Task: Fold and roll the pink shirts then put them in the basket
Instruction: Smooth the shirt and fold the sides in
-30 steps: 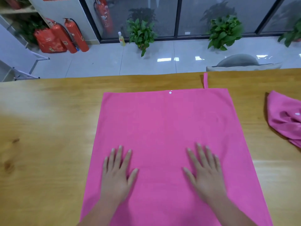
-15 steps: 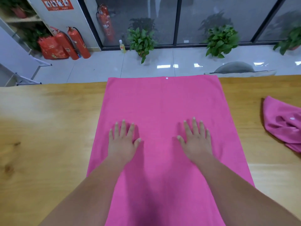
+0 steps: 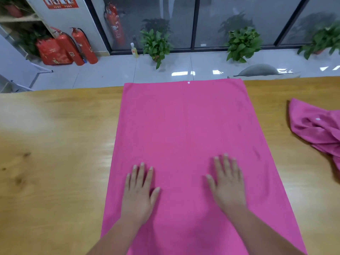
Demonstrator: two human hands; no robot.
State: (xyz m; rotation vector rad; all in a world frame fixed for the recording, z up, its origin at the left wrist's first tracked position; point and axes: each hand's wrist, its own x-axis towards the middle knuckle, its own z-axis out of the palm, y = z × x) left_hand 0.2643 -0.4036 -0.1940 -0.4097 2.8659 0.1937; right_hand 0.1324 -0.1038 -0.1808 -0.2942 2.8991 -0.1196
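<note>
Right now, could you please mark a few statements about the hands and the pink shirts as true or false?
1. The left hand and right hand lie flat on the spread pink shirt. True.
2. The other pink shirt lies neatly rolled at the left of the table. False: it lies crumpled at the right.
3. A basket stands beside the spread pink shirt. False: no basket is in view.
4. Potted plants stand on the floor beyond the table. True.
</note>
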